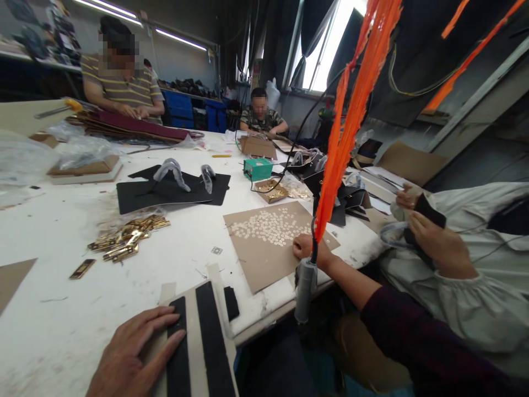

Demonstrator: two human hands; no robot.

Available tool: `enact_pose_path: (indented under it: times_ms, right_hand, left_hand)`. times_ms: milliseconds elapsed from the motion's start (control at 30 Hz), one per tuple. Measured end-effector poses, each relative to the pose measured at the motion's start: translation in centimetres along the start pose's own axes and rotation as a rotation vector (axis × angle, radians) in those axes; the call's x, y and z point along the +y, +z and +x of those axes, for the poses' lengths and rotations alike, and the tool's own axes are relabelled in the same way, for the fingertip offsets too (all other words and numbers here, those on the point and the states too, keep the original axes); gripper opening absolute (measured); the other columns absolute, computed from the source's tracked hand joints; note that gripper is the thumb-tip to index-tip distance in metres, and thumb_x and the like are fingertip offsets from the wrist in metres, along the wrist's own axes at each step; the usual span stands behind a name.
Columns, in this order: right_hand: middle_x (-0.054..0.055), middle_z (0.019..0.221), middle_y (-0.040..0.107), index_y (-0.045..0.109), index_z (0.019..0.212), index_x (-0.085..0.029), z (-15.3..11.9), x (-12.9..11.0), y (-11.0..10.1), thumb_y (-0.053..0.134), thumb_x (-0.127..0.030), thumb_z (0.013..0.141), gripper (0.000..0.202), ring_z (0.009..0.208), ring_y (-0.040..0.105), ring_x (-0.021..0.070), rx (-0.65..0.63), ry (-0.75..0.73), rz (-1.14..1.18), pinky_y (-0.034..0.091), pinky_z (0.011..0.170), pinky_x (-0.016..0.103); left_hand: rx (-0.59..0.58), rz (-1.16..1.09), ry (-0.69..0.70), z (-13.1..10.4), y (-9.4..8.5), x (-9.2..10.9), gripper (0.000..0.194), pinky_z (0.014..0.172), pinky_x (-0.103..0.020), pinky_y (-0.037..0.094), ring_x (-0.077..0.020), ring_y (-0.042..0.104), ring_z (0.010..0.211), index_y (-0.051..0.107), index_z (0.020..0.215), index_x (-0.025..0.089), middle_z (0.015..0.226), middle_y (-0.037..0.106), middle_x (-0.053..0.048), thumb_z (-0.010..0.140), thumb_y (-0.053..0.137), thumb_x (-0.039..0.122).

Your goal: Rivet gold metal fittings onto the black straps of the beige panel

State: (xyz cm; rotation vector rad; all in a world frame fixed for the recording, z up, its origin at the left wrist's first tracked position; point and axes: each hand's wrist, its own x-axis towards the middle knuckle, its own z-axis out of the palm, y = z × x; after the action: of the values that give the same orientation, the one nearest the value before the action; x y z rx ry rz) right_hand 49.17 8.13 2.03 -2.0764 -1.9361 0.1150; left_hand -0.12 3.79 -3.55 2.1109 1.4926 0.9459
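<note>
My left hand (134, 353) lies with fingers stretched out on a black strip (178, 347). That strip and a second black strip (212, 336) lie on a pale board (194, 331) at the table's near edge. My right hand (308, 248) is closed, its fingers curled, over the near right part of a brown cardboard sheet (252, 264). Many small pale metal rings (273, 226) are scattered on this sheet. Whatever those fingers hold, if anything, is hidden. A grey cylindrical tool (306, 289) hangs in front of my right wrist, below orange plastic strips (351, 110).
Gold metal plates (128, 237) lie in a heap on the white table (177, 248). Behind them are black panels with wrapped handles (173, 190). A green box (257, 169) stands beside a small tray (270, 190). A co-worker's hands (438, 242) hold a dark piece at right; two people sit opposite.
</note>
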Motion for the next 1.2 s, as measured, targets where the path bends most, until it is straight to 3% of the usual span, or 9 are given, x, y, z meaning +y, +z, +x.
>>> enact_pose_path:
  times_ms: [133,300,467,533,600,700,800,967,1200]
  right_hand:
    - [0.004,0.072,0.070,0.069,0.068,-0.020,-1.7,-0.4,-0.8,0.059,-0.029,0.078,0.017,0.073,0.063,0.0183,0.137,0.127,0.092,0.041,0.068,0.026]
    - [0.005,0.063,0.066,0.074,0.086,-0.014,-6.7,-0.8,-4.8,0.049,-0.046,0.090,0.041,0.058,0.059,0.0173,0.314,0.332,0.268,0.044,0.058,0.027]
    - [0.005,0.072,0.070,0.078,0.093,-0.018,-13.4,-6.0,-8.7,0.071,-0.054,0.083,0.039,0.070,0.063,0.0174,0.566,0.429,0.547,0.047,0.067,0.027]
    - [0.004,0.071,0.069,0.078,0.091,-0.020,-14.8,-9.9,-8.7,0.076,-0.051,0.080,0.034,0.070,0.063,0.0179,0.477,0.381,0.648,0.047,0.066,0.026]
    - [0.002,0.068,0.067,0.078,0.088,-0.020,-15.1,-14.4,-7.7,0.076,-0.049,0.081,0.030,0.065,0.061,0.0171,0.214,0.288,0.750,0.046,0.062,0.026]
    - [0.002,0.070,0.067,0.076,0.082,-0.018,-13.8,-21.0,-4.5,0.069,-0.044,0.086,0.027,0.065,0.060,0.0149,-0.160,0.090,0.849,0.045,0.062,0.024]
    - [0.000,0.070,0.067,0.076,0.083,-0.018,-11.3,-25.5,-0.8,0.065,-0.034,0.086,0.020,0.065,0.059,0.0129,-0.322,-0.017,0.849,0.043,0.061,0.023]
    - [-0.001,0.079,0.073,0.074,0.081,-0.018,-8.3,-28.6,3.2,0.063,-0.025,0.085,0.014,0.075,0.063,0.0130,-0.416,-0.158,0.692,0.043,0.069,0.023]
    - [0.000,0.076,0.071,0.075,0.079,-0.020,-7.1,-29.6,4.0,0.062,-0.028,0.084,0.016,0.072,0.061,0.0139,-0.510,-0.179,0.486,0.038,0.065,0.024]
  left_hand:
    - [-0.002,0.000,0.014,0.0,-0.5,1.0,0.047,0.107,-0.060,0.049,-0.0340,0.063,0.118,0.078,0.100,0.033,0.120,0.073,-0.004,0.079,0.065,0.074]
    - [0.020,0.006,0.035,-0.2,-0.7,1.5,0.042,0.107,-0.055,0.048,-0.0319,0.063,0.116,0.077,0.101,0.030,0.119,0.073,-0.004,0.083,0.066,0.067]
    - [-0.033,-0.017,0.022,-0.9,-1.6,3.3,0.027,0.109,-0.051,0.044,-0.0290,0.058,0.123,0.074,0.106,0.026,0.125,0.069,-0.005,0.089,0.069,0.047]
    - [-0.047,-0.025,0.016,-1.1,-1.8,4.1,0.022,0.109,-0.050,0.043,-0.0279,0.057,0.123,0.073,0.107,0.025,0.124,0.069,-0.005,0.090,0.069,0.038]
    - [-0.032,-0.028,0.003,-1.3,-1.9,4.5,0.019,0.107,-0.050,0.044,-0.0278,0.057,0.122,0.073,0.105,0.025,0.121,0.070,-0.005,0.088,0.073,0.032]
    - [-0.012,-0.031,0.000,-1.5,-1.9,4.5,0.019,0.106,-0.050,0.045,-0.0276,0.057,0.121,0.073,0.105,0.026,0.122,0.069,-0.003,0.086,0.076,0.029]
    - [0.004,-0.027,0.015,-1.7,-1.8,4.3,0.021,0.106,-0.049,0.045,-0.0274,0.056,0.122,0.072,0.106,0.027,0.122,0.069,-0.003,0.086,0.078,0.030]
    - [0.011,-0.030,0.033,-2.0,-1.9,4.3,0.022,0.104,-0.047,0.045,-0.0261,0.056,0.121,0.070,0.107,0.026,0.121,0.069,-0.003,0.087,0.078,0.027]
    - [0.009,-0.044,0.026,-2.0,-2.1,4.5,0.023,0.103,-0.044,0.044,-0.0248,0.056,0.120,0.069,0.107,0.025,0.120,0.068,-0.002,0.086,0.079,0.025]
